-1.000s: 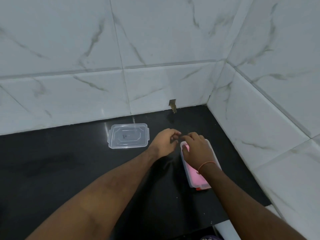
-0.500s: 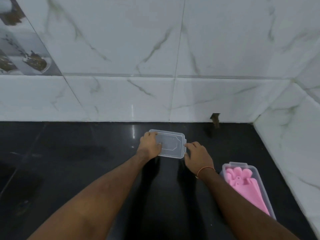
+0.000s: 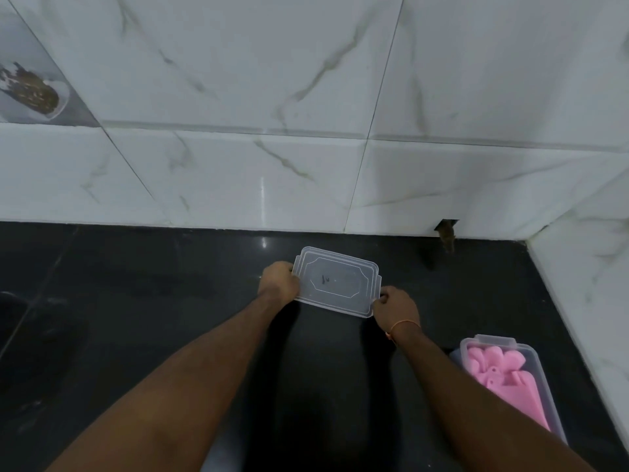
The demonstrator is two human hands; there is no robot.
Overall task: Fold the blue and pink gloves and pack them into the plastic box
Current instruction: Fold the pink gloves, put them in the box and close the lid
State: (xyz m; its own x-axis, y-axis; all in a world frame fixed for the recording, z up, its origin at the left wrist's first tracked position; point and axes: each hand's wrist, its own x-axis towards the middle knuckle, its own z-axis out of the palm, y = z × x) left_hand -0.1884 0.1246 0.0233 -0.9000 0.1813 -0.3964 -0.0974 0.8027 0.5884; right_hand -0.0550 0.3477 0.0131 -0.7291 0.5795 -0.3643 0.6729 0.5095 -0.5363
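The person holds the clear lid [image 3: 337,282] with 2 hands above the black counter [image 3: 136,301], near its back edge by the marble wall [image 3: 238,165]. The left hand [image 3: 278,284] grips the lid's left short side with curled fingers, and the right hand [image 3: 396,308] pinches its near right corner (an orange thread sits around that wrist). The plastic box [image 3: 490,342] stands open near the counter's right edge, just beside the right forearm and closer to the person than both hands. Inside it lies the folded pink glove [image 3: 503,373]. The blue glove cannot be seen from this view.
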